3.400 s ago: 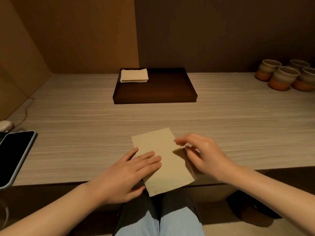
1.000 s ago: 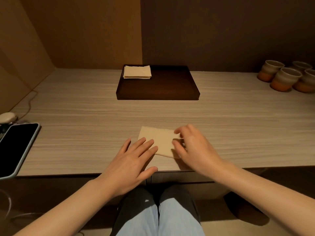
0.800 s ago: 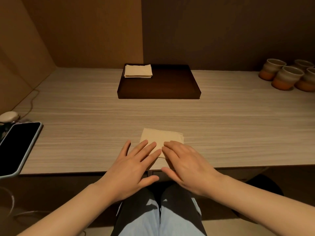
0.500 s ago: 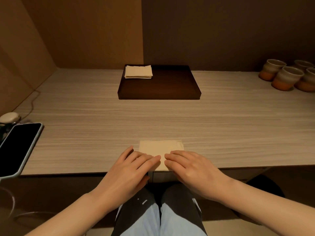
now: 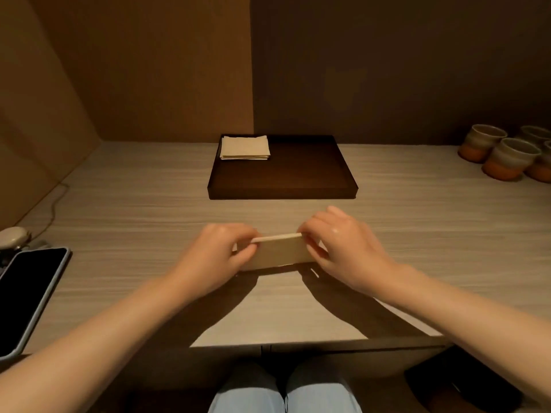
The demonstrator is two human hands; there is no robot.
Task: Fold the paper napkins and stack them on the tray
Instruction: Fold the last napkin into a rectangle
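Note:
A folded beige paper napkin (image 5: 280,253) is held just above the table, its upper edge tilted up toward me. My left hand (image 5: 217,257) pinches its left end and my right hand (image 5: 343,248) pinches its right end. Further back lies a dark brown tray (image 5: 298,180), and a small stack of folded napkins (image 5: 245,147) rests in its back left corner. The rest of the tray floor is bare.
A phone (image 5: 28,293) in a pale case lies at the left table edge, with a small white device (image 5: 13,236) and a cable behind it. Several ceramic cups (image 5: 507,155) stand at the back right. Walls close off the back and left.
The napkin was folded in half again and pressed flat with both hands near the front edge. Now both hands have lifted it by its ends and moved it further from me.

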